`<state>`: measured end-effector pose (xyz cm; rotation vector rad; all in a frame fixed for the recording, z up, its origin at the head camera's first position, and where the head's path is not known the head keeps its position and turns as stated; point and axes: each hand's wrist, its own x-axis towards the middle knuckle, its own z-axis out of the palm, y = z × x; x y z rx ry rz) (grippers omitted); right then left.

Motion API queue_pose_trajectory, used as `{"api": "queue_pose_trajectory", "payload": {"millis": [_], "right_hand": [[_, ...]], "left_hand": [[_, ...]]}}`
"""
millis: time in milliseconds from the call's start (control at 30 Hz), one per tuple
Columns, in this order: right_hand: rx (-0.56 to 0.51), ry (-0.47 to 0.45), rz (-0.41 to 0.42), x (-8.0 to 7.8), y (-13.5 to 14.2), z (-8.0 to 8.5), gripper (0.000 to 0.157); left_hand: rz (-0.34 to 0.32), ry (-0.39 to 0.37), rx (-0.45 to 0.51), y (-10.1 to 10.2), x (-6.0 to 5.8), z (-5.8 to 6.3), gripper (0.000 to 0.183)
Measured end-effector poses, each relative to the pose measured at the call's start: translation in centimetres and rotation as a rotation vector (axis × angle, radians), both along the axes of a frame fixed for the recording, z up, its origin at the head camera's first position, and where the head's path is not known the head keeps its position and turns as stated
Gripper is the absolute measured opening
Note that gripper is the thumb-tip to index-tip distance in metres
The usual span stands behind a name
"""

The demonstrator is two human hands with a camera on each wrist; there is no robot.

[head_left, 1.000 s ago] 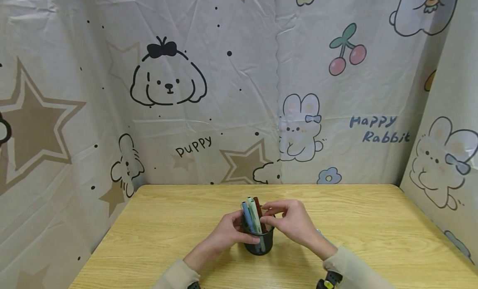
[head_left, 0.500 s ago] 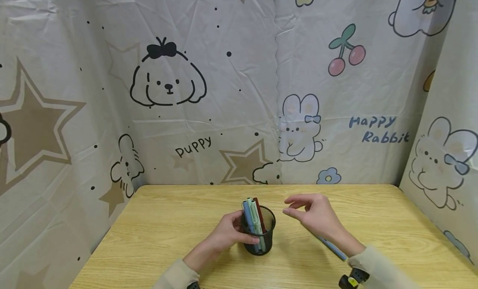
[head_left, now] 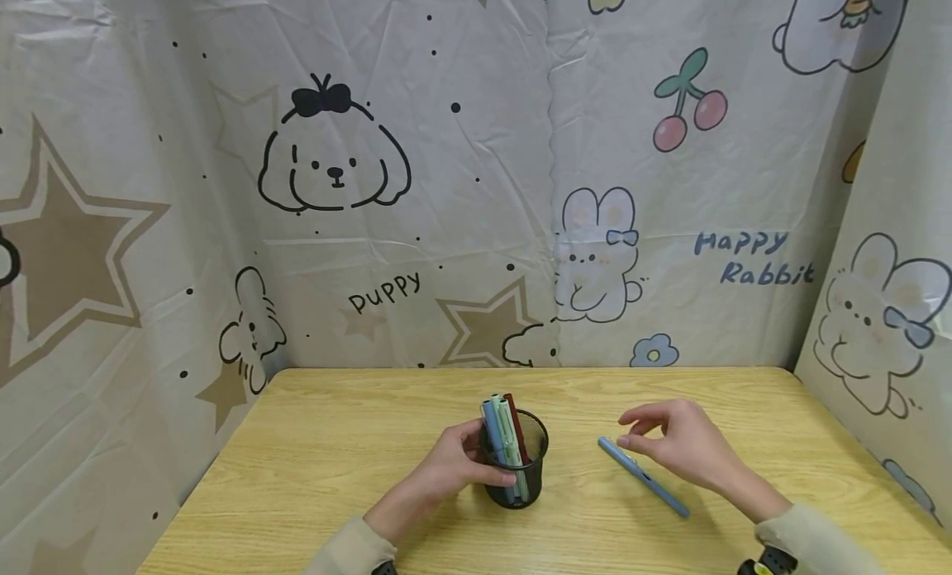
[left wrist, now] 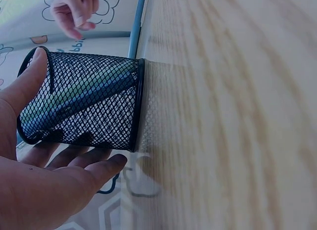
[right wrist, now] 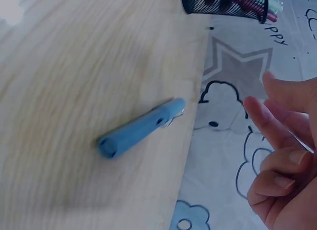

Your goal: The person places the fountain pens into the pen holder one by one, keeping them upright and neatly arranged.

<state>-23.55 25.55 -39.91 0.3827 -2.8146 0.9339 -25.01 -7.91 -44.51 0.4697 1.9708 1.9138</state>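
Note:
My left hand [head_left: 455, 459] holds a black mesh pen cup [head_left: 532, 481] upright on the table, thumb across its near side and fingers around the back. Inside lean a blue pen [head_left: 493, 430], a light green pen [head_left: 509, 433] and a dark red pen [head_left: 517, 426]. Another blue pen [right wrist: 141, 128] lies slantwise on the wood, right of the cup. Over the far part of that loose pen is my right hand [head_left: 690, 444], its thumb and forefinger apart and nothing between them. In the left wrist view the mesh shows the pens tilted within.
The pale wooden table [head_left: 357, 426] has its back edge against a hanging cloth [head_left: 476, 187] printed with a puppy, rabbits and stars. More of that cloth flanks the table on both sides. A dark watch-like band [head_left: 773, 561] sits at the right sleeve.
My right hand has left the cup and moved right to above the loose blue pen, which now shows in full. The left hand and the cup have stayed put.

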Motion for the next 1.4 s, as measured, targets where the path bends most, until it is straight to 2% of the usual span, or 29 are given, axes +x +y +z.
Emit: {"api": "queue_pose_trajectory", "payload": {"millis": [133,267,600,867,1400], "right_hand": [[0.037,-0.059,-0.004,0.2,1.0,-0.4,0.027],[0.078,-0.071,0.014,0.3,1.9,-1.1,0.032],[0.165,-0.09,0.117,0.2,3.2,-2.4,0.033],[0.186,-0.141,0.144,-0.2,3.5,-3.1,0.035],[0.203,-0.151,0.174,-0.7,3.5,-3.8,0.028]], "left_hand": [[0.001,-0.001,0.001,0.0,0.0,0.0,0.071],[-0.006,-0.001,0.006,0.1,0.0,0.0,0.072],[-0.008,0.004,0.012,0.0,0.0,0.0,0.071],[-0.008,0.001,0.005,0.0,0.0,0.1,0.071],[-0.007,0.012,0.002,0.0,0.1,0.1,0.071]]}}
